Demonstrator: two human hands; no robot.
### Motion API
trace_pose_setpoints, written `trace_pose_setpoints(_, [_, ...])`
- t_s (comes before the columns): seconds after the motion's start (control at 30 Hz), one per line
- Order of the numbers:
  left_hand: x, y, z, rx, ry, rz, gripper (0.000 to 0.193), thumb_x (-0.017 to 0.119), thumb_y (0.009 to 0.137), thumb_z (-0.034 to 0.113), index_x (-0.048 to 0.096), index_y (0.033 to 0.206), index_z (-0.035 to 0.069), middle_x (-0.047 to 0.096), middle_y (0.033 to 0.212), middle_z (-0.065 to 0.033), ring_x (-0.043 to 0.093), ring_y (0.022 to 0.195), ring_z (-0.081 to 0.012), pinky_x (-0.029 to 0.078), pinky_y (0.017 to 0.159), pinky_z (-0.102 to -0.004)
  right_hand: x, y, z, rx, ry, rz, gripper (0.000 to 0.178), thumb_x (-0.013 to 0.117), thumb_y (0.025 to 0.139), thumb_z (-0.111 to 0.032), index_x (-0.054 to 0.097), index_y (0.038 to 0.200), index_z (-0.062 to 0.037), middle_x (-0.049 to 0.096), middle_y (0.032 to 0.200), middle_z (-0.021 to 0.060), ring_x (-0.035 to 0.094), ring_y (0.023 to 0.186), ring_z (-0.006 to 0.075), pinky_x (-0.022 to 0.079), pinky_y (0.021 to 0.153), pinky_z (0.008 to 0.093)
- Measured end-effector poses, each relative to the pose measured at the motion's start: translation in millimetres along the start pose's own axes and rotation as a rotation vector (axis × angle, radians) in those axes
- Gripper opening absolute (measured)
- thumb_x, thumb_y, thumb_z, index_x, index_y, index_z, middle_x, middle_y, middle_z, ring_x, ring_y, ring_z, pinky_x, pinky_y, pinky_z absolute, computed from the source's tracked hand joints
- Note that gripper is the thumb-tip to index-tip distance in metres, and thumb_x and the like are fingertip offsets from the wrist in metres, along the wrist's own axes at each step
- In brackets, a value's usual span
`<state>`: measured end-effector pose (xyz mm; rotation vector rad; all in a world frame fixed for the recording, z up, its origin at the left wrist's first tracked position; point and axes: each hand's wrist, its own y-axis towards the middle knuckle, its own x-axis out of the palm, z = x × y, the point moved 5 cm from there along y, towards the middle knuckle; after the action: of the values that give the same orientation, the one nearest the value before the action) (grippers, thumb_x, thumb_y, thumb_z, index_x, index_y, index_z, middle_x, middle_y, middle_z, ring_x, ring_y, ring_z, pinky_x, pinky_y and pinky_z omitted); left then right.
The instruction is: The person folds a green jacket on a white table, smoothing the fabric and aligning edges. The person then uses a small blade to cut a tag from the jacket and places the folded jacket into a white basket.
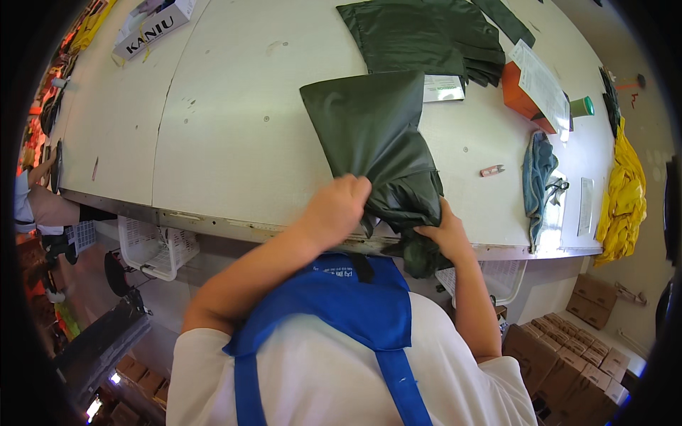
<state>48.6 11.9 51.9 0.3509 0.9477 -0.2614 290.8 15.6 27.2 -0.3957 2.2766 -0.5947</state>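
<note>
A dark green, shiny coated fabric piece (369, 117), maybe part of a garment, lies at the table's front edge. Its far end is spread flat and wide, while the near end is gathered and crumpled, partly hanging over the edge. My left hand (339, 206) is closed on the fabric's left side, fingers curled in a pinch. On the other side, my right hand (451, 233) grips the bunched part, thumb toward me and the other fingers partly hidden by the folds. Beyond lies more of the same green fabric (419, 35), with a white printed card (443, 88) partly under the nearer piece.
Thread snips (491, 170), a blue cloth (539, 177) and an orange box (524, 92) with papers sit to the right. Yellow fabric (621, 199) hangs off the right end. A white carton (153, 25) stands far left. White baskets (158, 245) hang below; another person (42, 192) is at left.
</note>
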Motion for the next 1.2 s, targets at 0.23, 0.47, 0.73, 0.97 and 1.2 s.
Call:
trace_pose_setpoints(0.23, [-26.8,24.9,40.4,-0.025,0.036,0.104,0.03,0.064,0.071,0.011,0.053,0.098,0.005,0.054,0.079,-0.0112,0.06,0.072,-0.0274,0.051,0.06,-0.0372,25.1,-6.5,-58.0,-0.049,-0.133,-0.001,0.09,0.076,0.065,-0.02,0.031,0.14,-0.0017,0.059,0.112,0.0262,0.057,0.107,0.0393,0.046,0.09,0.041])
trace_pose_setpoints(0.47, [-5.9,59.1,43.4,0.2,-0.143,0.088,0.006,0.056,0.078,0.007,0.057,0.084,0.007,0.054,0.078,-0.0111,0.06,0.07,-0.0284,0.05,0.059,-0.0376,31.0,1.9,-63.0,-0.211,-0.253,0.015,0.079,0.072,0.068,-0.022,0.038,0.137,-0.006,0.057,0.114,0.0249,0.059,0.101,0.0409,0.05,0.082,0.0437])
trace_pose_setpoints(0.73, [-25.3,-9.7,-36.8,0.075,-0.375,0.298,0.067,0.058,0.064,-0.003,0.043,0.128,0.005,0.052,0.116,-0.0138,0.053,0.1,-0.03,0.044,0.086,-0.0364,13.9,29.7,-29.9,-0.097,0.631,0.148,0.072,0.074,0.074,-0.018,0.041,0.135,0.0028,0.05,0.133,0.0122,0.05,0.116,0.0211,0.041,0.097,0.033])
trace_pose_setpoints(0.97, [36.3,2.1,-50.1,-0.358,-1.059,0.121,0.079,0.069,0.079,0.009,0.027,0.146,0.011,0.044,0.138,-0.0182,0.047,0.124,-0.0312,0.036,0.104,-0.0363,11.5,27.3,-61.8,-0.02,1.062,-0.019,0.063,0.067,0.075,-0.009,0.041,0.131,0.0042,0.052,0.123,0.0127,0.052,0.109,0.0227,0.043,0.093,0.0325])
trace_pose_setpoints(1.2, [6.2,27.9,-21.1,-0.274,-0.815,0.229,0.063,0.064,0.085,0.011,0.038,0.142,0.012,0.054,0.131,-0.0117,0.053,0.119,-0.0214,0.04,0.099,-0.0309,2.5,34.3,-75.3,-0.093,0.93,0.037,0.074,0.069,0.072,-0.012,0.032,0.134,0.0027,0.05,0.122,0.0143,0.05,0.109,0.0234,0.044,0.09,0.0335])
